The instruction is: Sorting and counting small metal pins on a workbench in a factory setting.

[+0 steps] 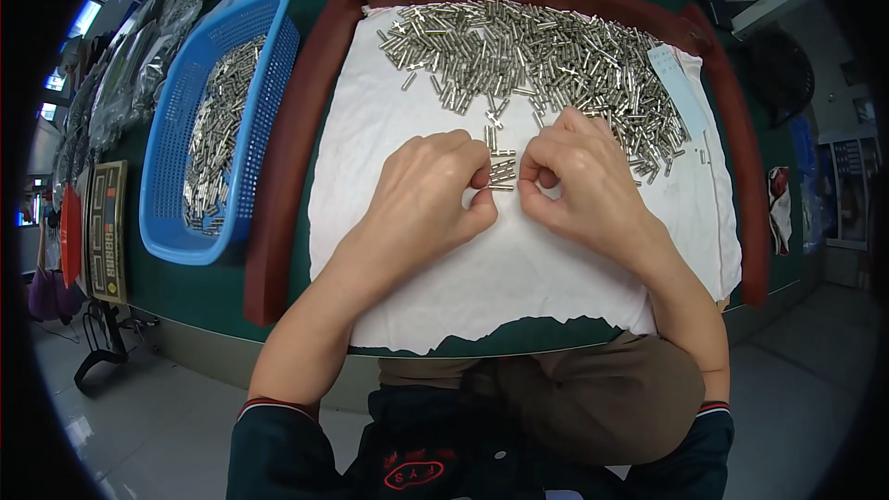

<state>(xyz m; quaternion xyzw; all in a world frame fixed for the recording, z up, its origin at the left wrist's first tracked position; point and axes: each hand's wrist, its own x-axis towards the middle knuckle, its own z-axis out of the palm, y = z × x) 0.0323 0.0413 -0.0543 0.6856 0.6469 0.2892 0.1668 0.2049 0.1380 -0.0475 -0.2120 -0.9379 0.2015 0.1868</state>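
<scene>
Between my hands, several short silvery metal pins (501,170) lie side by side in a small row on a white cloth (444,292). My left hand (428,183) is closed, its thumb and forefinger bent together at the left ends of the row. On the other side, my right hand (585,176) is also closed, thumb and forefinger curled near the right ends. Whether either set of fingertips grips a pin is hidden. Just beyond the row a few loose pins (491,137) lie in line toward a large heap of similar metal pins (519,56).
Dark red wooden bars (292,167) frame the cloth at the left, back and right. Left of them stands a blue perforated plastic basket (181,248) holding more pins. A pale blue strip (678,88) rests on the heap's right side. A flat box (109,231) stands at far left.
</scene>
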